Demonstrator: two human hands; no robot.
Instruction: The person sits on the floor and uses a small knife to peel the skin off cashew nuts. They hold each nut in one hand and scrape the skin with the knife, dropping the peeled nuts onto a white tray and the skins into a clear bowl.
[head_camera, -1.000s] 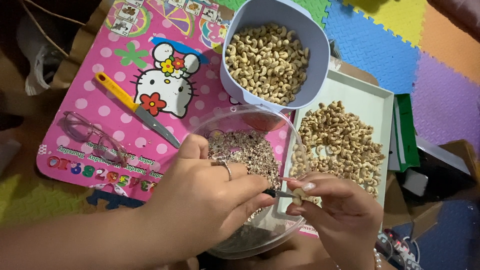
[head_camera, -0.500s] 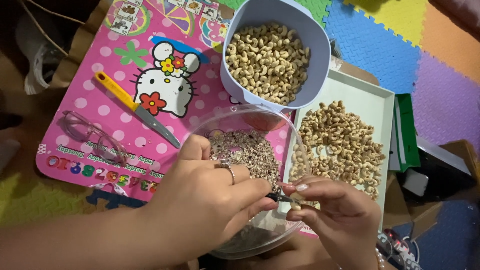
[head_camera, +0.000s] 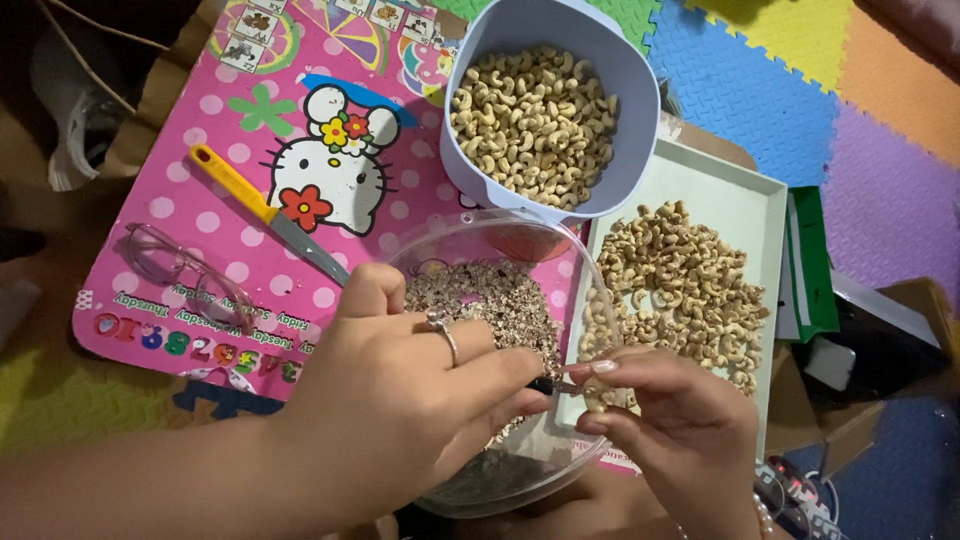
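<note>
My left hand (head_camera: 400, 395), with a ring on one finger, grips a small dark-handled knife (head_camera: 556, 386) whose tip meets a cashew nut (head_camera: 598, 396). My right hand (head_camera: 665, 420) pinches that nut between thumb and fingers. Both hands hover over a clear plastic bowl (head_camera: 470, 240) that holds brown peeled skins (head_camera: 490, 295). Much of the knife is hidden inside my left fist.
A pale blue bowl (head_camera: 640, 110) full of cashews stands behind. A white tray (head_camera: 740, 195) with cashews lies at the right. A yellow-handled knife (head_camera: 265, 210) and pink glasses (head_camera: 185, 270) rest on the pink polka-dot mat (head_camera: 180, 160). Coloured foam tiles (head_camera: 800, 80) cover the floor.
My hands have stayed over the clear bowl. The fingers of my right hand have shifted slightly around the nut against the knife tip.
</note>
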